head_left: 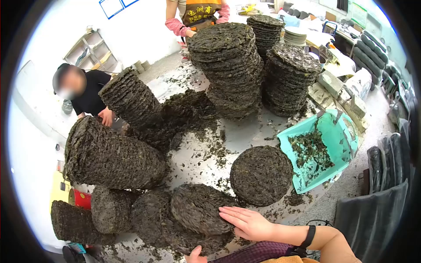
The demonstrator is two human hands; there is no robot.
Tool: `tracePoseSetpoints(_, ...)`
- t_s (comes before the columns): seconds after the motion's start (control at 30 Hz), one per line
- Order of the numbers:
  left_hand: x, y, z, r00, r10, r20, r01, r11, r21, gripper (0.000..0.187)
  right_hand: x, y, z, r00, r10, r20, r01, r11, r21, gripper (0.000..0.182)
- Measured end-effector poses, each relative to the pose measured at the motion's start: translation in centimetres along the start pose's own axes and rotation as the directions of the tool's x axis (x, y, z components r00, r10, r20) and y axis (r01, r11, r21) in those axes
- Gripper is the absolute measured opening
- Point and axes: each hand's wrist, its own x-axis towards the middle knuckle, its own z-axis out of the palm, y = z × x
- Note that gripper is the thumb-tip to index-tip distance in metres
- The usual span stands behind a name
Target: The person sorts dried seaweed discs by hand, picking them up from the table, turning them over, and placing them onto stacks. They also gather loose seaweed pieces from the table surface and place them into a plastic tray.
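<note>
A round, dark disc of what looks like dried seaweed (197,208) lies tilted on other discs at the near edge of the table. My right hand (247,222) rests on its right edge, fingers stretched out and close together. Low in the view, my left hand (195,256) touches the near edge of the lower seaweed disc (193,242); its thumb points up and its fingers are hidden. Just beyond my right hand, another seaweed disc (262,175) lies flat.
A turquoise basket (300,183) holding loose scraps stands at the right. Tall seaweed stacks (228,70) rise at the back; a leaning stack (114,153) is at left. Two other people stand across the table: one in a black shirt (90,92), one in an apron (199,13).
</note>
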Motion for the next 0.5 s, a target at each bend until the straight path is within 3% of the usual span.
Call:
tracePoseSetpoints(0.1, 0.2, -0.4, 0.2, 0.999, -0.014, 0.049, 0.013, 1.0, 0.023, 0.054, -0.6, -0.6, 0.3, 0.994, 0.061, -0.087, -0.054, 0.995, 0.086, 0.065)
tracePoseSetpoints(0.17, 0.3, -0.3, 0.5, 0.986, 0.057, 0.154, -0.076, 0.99, 0.122, 0.053, -1.4, -0.8, 1.0, 0.984, -0.128, -0.124, 0.132, 0.991, 0.03, 0.064)
tracePoseSetpoints(0.2, 0.3, -0.5, 0.5, 0.998, 0.038, 0.057, -0.045, 0.991, 0.123, 0.054, -1.8, -1.1, 1.1, 0.987, -0.15, -0.059, 0.151, 0.988, 0.012, 0.059)
tracePoseSetpoints(0.23, 0.6, -0.7, 0.3, 0.998, 0.035, 0.06, -0.043, 0.991, 0.125, 0.054, -1.9, -1.5, 0.9, 0.987, -0.147, -0.061, 0.148, 0.989, 0.009, 0.059)
tracePoseSetpoints(0.3, 1.8, -1.0, -0.2, 0.993, 0.093, 0.075, -0.095, 0.995, 0.029, 0.055, -1.9, -2.4, 0.2, 0.995, -0.104, -0.003, 0.104, 0.994, 0.036, 0.06)
tracePoseSetpoints(0.33, 2.3, -1.0, -1.1, 0.986, 0.093, 0.137, -0.095, 0.995, 0.009, 0.05, -1.9, -1.6, -0.4, 0.993, -0.096, -0.075, 0.095, 0.995, -0.013, 0.064)
tracePoseSetpoints(0.37, 2.9, -1.1, -2.2, 0.986, 0.089, 0.139, -0.091, 0.996, 0.005, 0.05, -1.7, -0.5, -2.0, 0.985, -0.051, -0.165, 0.035, 0.994, -0.101, 0.062)
tracePoseSetpoints(0.43, 3.5, -1.4, -4.0, 0.968, 0.01, 0.25, 0.025, 0.99, -0.137, 0.041, -2.1, 3.3, -3.8, 0.896, 0.131, -0.425, -0.257, 0.932, -0.255, 0.031)
tracePoseSetpoints(0.5, 3.1, -1.1, -3.2, 0.955, 0.081, 0.287, -0.035, 0.986, -0.162, 0.034, -1.9, 6.1, -6.4, 0.78, 0.296, -0.551, -0.465, 0.864, -0.195, 0.014)
